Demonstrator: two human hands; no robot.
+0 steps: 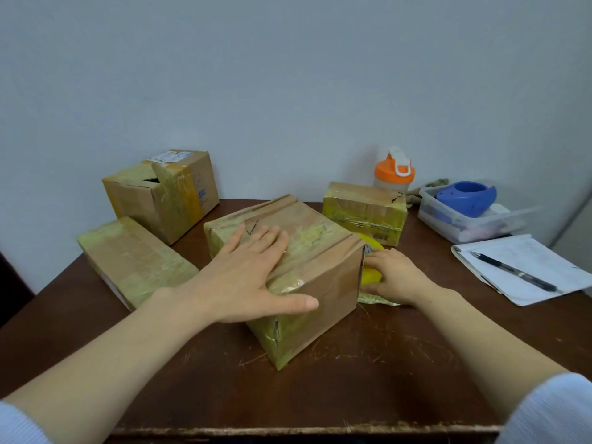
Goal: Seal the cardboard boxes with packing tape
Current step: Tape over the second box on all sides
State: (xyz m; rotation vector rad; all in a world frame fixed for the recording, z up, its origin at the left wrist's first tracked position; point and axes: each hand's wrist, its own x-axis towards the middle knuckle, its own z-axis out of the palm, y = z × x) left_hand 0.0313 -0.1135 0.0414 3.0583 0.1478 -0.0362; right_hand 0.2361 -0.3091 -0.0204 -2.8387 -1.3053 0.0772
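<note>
In the head view, a middle cardboard box (323,277) is seen on a dark wooden table (352,379), turned so that one corner points to 6 o'clock, with yellowed tape over its top and edges. The left hand (243,277) is laid flat on the box top, fingers straight and spread and nothing grasped, the thumb stretched along the near top edge. At 3 o'clock of this box, touching its side, a yellow tape roll (371,275) is gripped by the right hand (394,277), whose fingers are curled round it. Three more boxes are set around: a long box (134,261) at 9 o'clock, a taller box (166,193) at 11 o'clock and a small box (365,213) at 1 o'clock. Behind the small box a shaker bottle (394,171) with an orange lid is stood. At 2 o'clock a clear plastic tub (448,225) is placed, with a blue object (464,197) in it, and at 3 o'clock a pen (512,270) lies on a notebook (538,283).
</note>
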